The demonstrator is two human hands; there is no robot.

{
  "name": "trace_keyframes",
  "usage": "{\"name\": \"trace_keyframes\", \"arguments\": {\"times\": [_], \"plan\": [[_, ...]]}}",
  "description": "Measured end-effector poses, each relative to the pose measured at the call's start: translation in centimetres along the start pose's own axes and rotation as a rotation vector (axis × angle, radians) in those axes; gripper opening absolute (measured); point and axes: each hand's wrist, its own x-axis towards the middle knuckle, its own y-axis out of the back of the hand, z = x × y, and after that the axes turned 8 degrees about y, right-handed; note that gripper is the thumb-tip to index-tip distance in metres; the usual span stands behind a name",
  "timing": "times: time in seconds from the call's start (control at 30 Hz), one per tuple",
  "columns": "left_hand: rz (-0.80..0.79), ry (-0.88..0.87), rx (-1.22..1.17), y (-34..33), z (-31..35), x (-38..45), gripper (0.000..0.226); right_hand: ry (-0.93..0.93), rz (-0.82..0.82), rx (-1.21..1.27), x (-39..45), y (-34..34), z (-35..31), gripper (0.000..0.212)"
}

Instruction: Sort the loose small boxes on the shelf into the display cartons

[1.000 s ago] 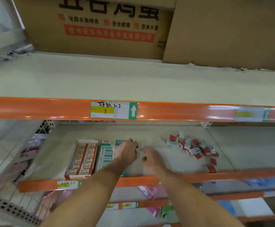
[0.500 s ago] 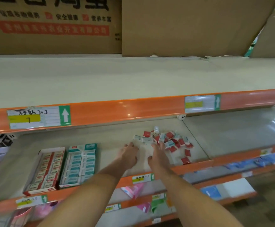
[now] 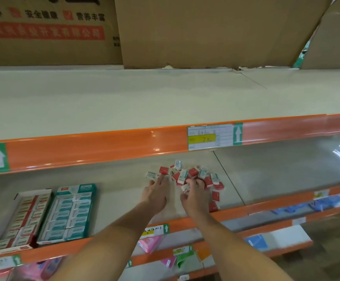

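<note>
Two bare hands reach into the middle shelf (image 3: pixel 112 185), both at the near edge of a heap of loose small boxes (image 3: pixel 189 173). That heap of red boxes and white-and-teal boxes lies jumbled on the shelf floor, right of centre, with a few red ones strewn toward the front lip on its right side.

The left hand (image 3: pixel 155 196) lies palm down with its fingers stretched forward, released and grasping nothing; its fingertips touch or nearly touch a white-and-teal box (image 3: pixel 151 175) at the heap's left end. The right hand (image 3: pixel 195 196) sits just beside it, fingers curled into the pile around a small white-and-red box (image 3: pixel 185 187) at its fingertips; it seems to pinch that box, though the grip is partly hidden by the knuckles.

Well apart, at the left of the same shelf, stand two display cartons side by side and touching: a red carton (image 3: pixel 17 222) filled with rows of red-and-white boxes, and a teal carton (image 3: pixel 69 213) filled with white-and-teal boxes.

Above runs an orange shelf edge carrying a price tag (image 3: pixel 209 138) with a yellow patch and a green arrow. Large brown cardboard boxes (image 3: pixel 205 31) sit on the upper shelf. Pink packets (image 3: pixel 150 243) show on the lower shelf.
</note>
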Motion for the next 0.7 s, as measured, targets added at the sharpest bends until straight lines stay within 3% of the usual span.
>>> {"name": "trace_keyframes", "arguments": {"times": [0.23, 0.4, 0.5, 0.63, 0.7], "plan": [[0.100, 0.161, -0.114, -1.6, 0.8, 0.2, 0.051, 0.051, 0.000, -0.009, 0.9, -1.1, 0.9, 0.041], [0.135, 0.199, -0.108, -2.0, 0.5, -0.4, 0.055, 0.179, -0.071, 0.093, 0.2, -1.8, 1.1, 0.044], [0.161, 0.201, -0.101, -2.1, 0.5, -0.6, 0.060, 0.220, -0.081, 0.190, -0.2, -2.5, 0.4, 0.034], [0.199, 0.157, -0.115, -2.7, -0.1, -1.4, 0.055, 0.135, -0.032, 0.283, -0.1, -3.4, -0.3, 0.039], [0.286, 0.155, -0.239, -3.4, -0.4, -2.1, 0.046, 0.082, -0.014, 0.327, -0.2, -3.7, 0.0, 0.036]]}}
